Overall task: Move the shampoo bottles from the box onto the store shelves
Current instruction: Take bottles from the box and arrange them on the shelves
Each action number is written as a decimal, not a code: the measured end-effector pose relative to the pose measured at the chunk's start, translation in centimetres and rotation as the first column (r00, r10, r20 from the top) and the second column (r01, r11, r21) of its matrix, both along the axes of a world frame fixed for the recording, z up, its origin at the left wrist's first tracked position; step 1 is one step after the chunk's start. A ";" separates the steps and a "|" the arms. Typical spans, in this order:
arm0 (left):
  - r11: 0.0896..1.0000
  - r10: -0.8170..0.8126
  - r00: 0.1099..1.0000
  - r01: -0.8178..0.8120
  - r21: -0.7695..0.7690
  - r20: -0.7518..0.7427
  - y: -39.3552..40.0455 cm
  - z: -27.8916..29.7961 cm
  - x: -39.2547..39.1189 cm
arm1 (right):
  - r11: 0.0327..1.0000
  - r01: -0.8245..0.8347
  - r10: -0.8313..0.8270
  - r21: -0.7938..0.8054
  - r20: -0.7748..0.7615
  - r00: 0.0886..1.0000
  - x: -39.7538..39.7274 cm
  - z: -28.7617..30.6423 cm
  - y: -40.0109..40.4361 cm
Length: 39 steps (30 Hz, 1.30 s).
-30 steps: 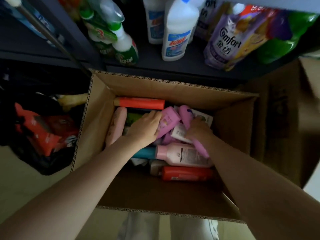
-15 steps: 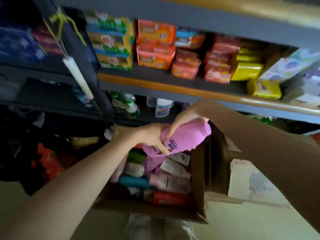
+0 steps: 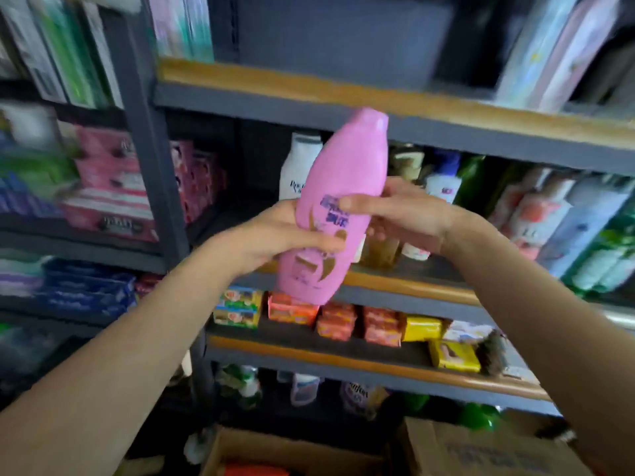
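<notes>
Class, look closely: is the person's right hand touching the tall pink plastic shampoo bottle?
Touching. The head view shows the right hand with its thumb pressed across the label of the tall pink plastic shampoo bottle.

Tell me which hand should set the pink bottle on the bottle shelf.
Probably the right hand: it grips the pink bottle on the side nearest the shelved bottles; the left hand is farther.

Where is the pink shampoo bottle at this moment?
Centre of the head view: the pink shampoo bottle is held roughly upright in both hands, left hand and right hand, in front of the bottle shelf.
</notes>
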<state>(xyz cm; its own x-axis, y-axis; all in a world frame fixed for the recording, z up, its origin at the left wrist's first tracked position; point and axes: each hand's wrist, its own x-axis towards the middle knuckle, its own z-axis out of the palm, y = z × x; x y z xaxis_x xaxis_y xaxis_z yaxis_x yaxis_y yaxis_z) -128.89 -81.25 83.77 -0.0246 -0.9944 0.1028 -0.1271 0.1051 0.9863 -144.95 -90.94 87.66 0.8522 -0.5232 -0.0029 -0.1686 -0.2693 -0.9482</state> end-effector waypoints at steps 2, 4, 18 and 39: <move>0.997 0.022 1.000 -0.021 -0.071 0.009 -0.4 4.2 -1.0 | 0.994 0.093 -0.085 -0.056 0.140 0.987 -0.1 3.6 0.2; 0.991 0.028 1.000 -0.028 -0.134 0.001 -0.7 7.6 -1.7 | 0.984 0.165 -0.140 -0.070 0.275 0.951 -0.7 6.7 0.2; 0.998 0.016 0.975 -0.002 -0.064 0.223 -6.0 3.6 -9.8 | 0.957 0.214 -0.192 -0.194 0.128 0.973 -11.6 3.5 -1.4; 0.949 0.316 0.794 -0.267 -0.169 0.519 -17.9 -2.7 -17.4 | 0.379 0.830 -0.868 -0.409 0.154 0.472 -11.2 -6.6 -10.3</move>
<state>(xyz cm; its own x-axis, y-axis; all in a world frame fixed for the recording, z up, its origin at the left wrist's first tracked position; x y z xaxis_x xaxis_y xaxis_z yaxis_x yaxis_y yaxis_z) -146.25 -99.11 81.06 0.1897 -0.9516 0.2417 -0.6677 0.0554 0.7423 -156.19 -101.26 81.02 -0.0334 -0.9388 0.3428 -0.5842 -0.2600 -0.7688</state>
